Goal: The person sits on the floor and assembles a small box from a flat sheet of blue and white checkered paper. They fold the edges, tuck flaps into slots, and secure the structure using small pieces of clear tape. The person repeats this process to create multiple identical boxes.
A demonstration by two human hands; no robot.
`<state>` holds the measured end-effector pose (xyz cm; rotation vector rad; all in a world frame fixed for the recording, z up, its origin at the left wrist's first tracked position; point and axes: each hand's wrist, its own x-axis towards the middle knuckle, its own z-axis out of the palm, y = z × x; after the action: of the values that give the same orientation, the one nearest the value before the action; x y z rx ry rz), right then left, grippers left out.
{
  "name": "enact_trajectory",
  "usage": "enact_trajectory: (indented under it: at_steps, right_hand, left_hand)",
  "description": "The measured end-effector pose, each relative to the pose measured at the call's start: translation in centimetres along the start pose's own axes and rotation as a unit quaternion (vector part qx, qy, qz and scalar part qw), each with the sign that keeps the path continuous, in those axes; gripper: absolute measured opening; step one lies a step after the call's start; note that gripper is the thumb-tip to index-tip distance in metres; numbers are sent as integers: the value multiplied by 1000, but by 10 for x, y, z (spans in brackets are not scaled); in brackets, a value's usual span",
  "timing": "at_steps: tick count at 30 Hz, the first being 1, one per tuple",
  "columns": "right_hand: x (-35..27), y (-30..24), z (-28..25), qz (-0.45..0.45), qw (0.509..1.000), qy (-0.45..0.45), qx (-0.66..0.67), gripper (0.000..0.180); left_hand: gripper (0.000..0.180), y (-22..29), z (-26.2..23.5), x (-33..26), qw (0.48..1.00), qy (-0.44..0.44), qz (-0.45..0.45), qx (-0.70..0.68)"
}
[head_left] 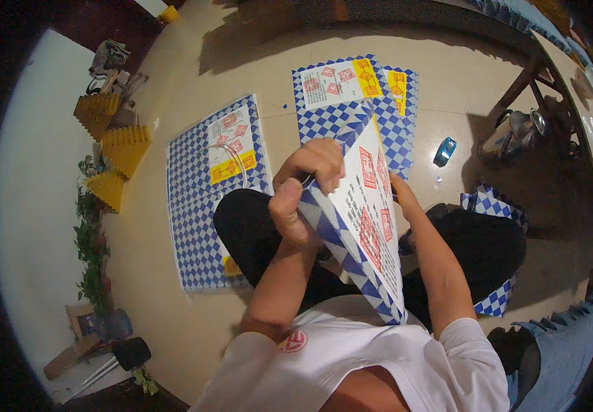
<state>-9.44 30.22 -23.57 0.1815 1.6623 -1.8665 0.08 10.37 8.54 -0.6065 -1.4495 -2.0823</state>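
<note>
A blue-and-white checked bag point(361, 206) stands tilted on edge in front of my body, its white panel with red prints facing right. My left hand point(313, 172) is closed round the bag's left edge, the thumb on the near side. Most of my right hand point(405, 196) is behind the bag's right edge, touching it there. Its fingers are largely hidden, so their grip does not show. The lower corner of the bag comes down against my white shirt, between my black-clad knees.
A flat checked bag with white cord handles point(217, 185) lies on the floor at left. More checked bags point(334, 110) lie ahead, and others point(492, 206) by my right knee. A blue tape dispenser point(445, 152) sits at right, near a metal kettle point(516, 130). Yellow folded pieces point(124, 147) and plants line the left wall.
</note>
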Motion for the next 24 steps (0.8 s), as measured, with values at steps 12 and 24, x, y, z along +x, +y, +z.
enact_trajectory:
  at_steps: [12,24]
  right_hand:
    - [21,33,-1,3,995,-1,-98,54]
    - [-215,-189,96,-299,939,-163,48,74]
  left_hand:
    - [45,1,1,3,993,-51,-54,94]
    - [38,27,42,21,919,-67,-62,383]
